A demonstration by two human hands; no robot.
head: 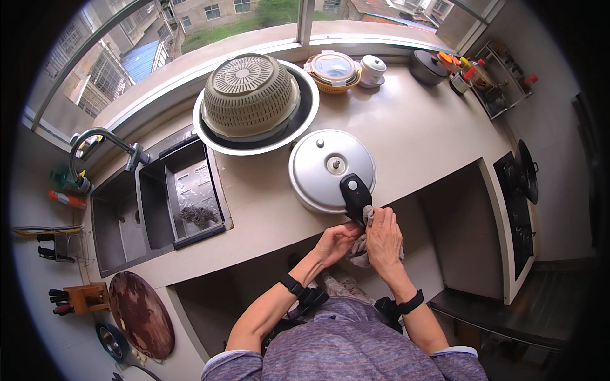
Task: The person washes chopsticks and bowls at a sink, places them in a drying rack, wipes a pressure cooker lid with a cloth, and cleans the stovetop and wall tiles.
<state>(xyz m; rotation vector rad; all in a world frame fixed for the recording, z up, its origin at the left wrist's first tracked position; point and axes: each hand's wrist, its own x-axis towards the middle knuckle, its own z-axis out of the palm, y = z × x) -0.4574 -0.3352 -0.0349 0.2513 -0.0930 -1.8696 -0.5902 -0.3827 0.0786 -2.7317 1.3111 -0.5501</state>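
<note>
A silver pressure cooker point(317, 174) with its lid on stands near the counter's front edge. Its black long handle point(356, 193) points towards me, over the edge. My right hand point(384, 235) grips a grey cloth point(360, 252) against the handle's end; part of the cloth hangs below the fingers. My left hand point(336, 243) is at the handle's left side, fingers curled at its end; whether they hold the handle or the cloth is hidden.
Behind the cooker, an upturned strainer basket point(248, 102) rests in a wide metal basin point(312, 102). The double sink point(143, 214) with a faucet point(102, 133) lies left, holding a scouring pad point(198, 215). A gas stove point(517, 214) is at right. A round cutting board point(142, 314) leans at lower left.
</note>
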